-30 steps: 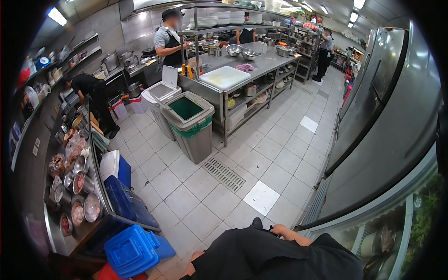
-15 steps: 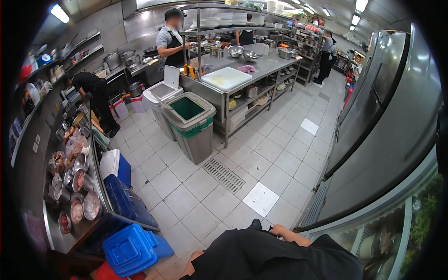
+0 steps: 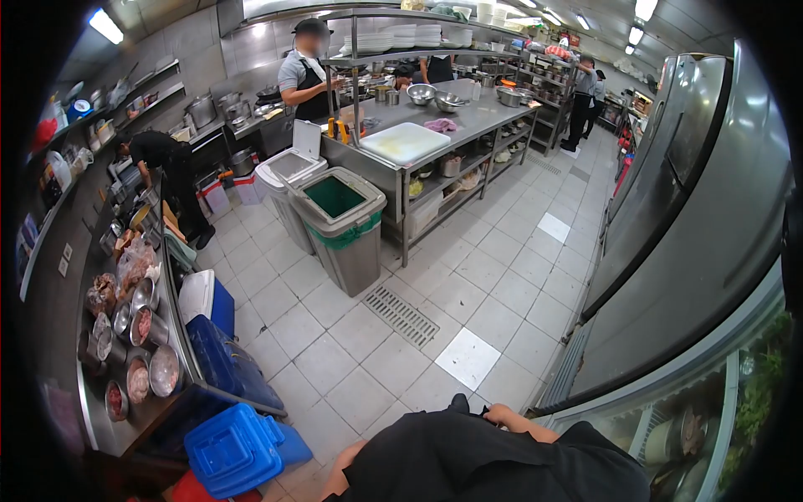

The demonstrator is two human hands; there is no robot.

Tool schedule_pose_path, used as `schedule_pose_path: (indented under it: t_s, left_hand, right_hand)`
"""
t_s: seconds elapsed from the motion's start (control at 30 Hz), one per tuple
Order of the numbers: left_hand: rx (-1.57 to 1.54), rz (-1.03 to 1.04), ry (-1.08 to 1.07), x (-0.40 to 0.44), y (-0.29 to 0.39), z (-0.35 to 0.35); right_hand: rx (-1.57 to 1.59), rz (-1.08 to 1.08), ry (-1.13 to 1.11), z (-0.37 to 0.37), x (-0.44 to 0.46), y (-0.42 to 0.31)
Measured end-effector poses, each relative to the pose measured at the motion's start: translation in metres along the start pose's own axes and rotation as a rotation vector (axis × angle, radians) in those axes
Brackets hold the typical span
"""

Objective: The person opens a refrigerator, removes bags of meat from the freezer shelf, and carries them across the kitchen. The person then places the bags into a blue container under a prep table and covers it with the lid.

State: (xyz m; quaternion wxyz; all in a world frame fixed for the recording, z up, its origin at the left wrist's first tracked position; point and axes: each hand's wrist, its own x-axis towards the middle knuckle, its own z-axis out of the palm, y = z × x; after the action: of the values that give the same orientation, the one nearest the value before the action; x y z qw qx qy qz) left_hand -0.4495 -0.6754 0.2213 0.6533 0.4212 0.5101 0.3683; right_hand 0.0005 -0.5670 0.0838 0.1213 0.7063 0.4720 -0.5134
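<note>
Lower centre of frame: right hand (image 3: pixel 500 415), fingers curled at the edge of the black garment (image 3: pixel 468 456); any grip is indiscernible. Left forearm (image 3: pixel 340 475) shows, its hand hidden. Loose fingers would best avoid bunching the cloth.

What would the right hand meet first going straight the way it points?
The right hand would probably meet the black clothing beside its fingers first; the shoe looks lower, though depth is unclear.
</note>
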Motion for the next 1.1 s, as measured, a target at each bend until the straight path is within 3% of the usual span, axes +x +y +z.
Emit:
schedule_pose_path:
  t_s: [0.13,0.3,0.4,0.53,1.1]
  left_hand:
    - [-0.116,0.062,-0.071,-0.004,0.039,0.007]
    - [-0.108,-0.048,-0.268,-0.001,0.076,0.012]
    - [0.0,-0.069,-0.227,-0.003,0.078,0.015]
    - [-0.235,-0.196,-0.061,-0.013,0.049,0.008]
    - [-0.161,0.02,-0.013,-0.032,0.106,0.035]
  right_hand:
    - [-0.022,-0.002,0.008,0.0,0.0,-0.001]
    - [-0.013,-0.01,0.021,0.004,0.009,0.002]
    - [-0.044,-0.003,0.015,0.002,0.006,-0.003]
    - [-0.052,-0.023,0.036,0.002,0.008,-0.003]
    - [-0.033,-0.028,0.043,0.003,0.015,0.004]
